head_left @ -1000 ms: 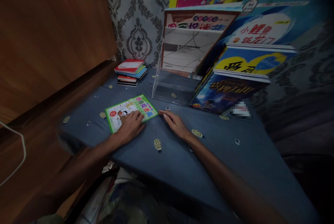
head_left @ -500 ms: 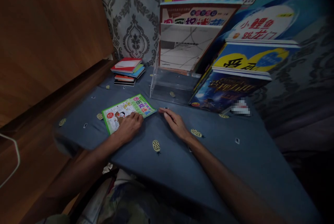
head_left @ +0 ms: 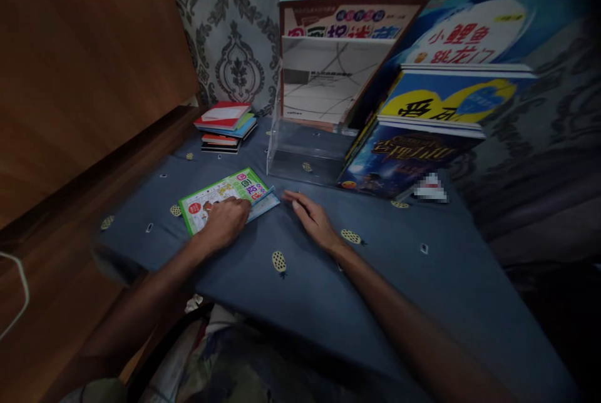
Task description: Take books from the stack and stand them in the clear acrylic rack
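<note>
Blue patterned cloth is covering the table [head_left: 404, 278], with a green booklet [head_left: 220, 193] lying near its left edge. Left hand [head_left: 224, 223] is pressing flat on the booklet, fingers spread, while the right hand [head_left: 313, 220] is resting open just beside its lifted right corner.

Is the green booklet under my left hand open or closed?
Starting to open: the green booklet lies flat, but its cover edge is lifted beside the left hand.

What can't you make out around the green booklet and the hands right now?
Head view only:
- green booklet: its near part is hidden under the left hand.
- right hand: the picture doesn't show whether it rests on the blue cloth.
- small item beside the upright books: blurred out.
</note>
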`<state>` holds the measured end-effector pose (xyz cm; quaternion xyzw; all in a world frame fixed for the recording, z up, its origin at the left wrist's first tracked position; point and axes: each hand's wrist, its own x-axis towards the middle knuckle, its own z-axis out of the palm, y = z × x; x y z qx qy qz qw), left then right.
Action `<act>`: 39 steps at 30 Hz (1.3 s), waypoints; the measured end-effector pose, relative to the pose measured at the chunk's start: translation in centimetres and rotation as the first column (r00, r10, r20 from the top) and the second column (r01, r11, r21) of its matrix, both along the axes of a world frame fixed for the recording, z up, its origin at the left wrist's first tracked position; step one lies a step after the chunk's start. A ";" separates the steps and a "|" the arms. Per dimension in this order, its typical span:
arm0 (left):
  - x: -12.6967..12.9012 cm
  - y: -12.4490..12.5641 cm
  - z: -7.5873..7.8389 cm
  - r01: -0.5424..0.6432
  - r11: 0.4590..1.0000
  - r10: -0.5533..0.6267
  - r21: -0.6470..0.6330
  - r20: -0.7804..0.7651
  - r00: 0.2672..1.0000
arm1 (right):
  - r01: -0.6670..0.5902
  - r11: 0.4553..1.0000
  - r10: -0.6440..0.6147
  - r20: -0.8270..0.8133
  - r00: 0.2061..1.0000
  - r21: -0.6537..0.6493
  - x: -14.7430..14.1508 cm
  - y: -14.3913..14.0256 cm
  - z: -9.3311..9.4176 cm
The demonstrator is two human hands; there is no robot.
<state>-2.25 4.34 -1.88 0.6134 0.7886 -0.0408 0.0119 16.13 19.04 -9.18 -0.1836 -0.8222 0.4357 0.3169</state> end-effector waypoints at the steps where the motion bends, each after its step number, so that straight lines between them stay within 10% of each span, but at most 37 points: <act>1: 0.0 0.0 0.1 -0.008 1.000 0.008 -0.002 0.000 1.000 | -0.001 1.000 0.001 -0.003 1.000 0.003 0.0 -0.1 0.1; 17: 0.8 -0.5 -2.0 0.142 0.988 -0.138 0.051 -0.076 0.987 | -0.151 0.909 0.064 0.228 0.972 0.388 -0.4 -1.5 0.2; 27: -7.9 -3.8 -1.7 -0.161 0.985 0.162 0.055 -0.019 0.987 | -0.138 0.871 -0.042 0.352 0.935 0.471 -0.8 -1.8 -0.1; 39: -4.9 -6.0 -1.9 0.054 0.999 -0.054 0.007 0.065 0.996 | -0.064 0.830 -0.226 0.439 0.870 0.554 -2.5 3.6 -1.3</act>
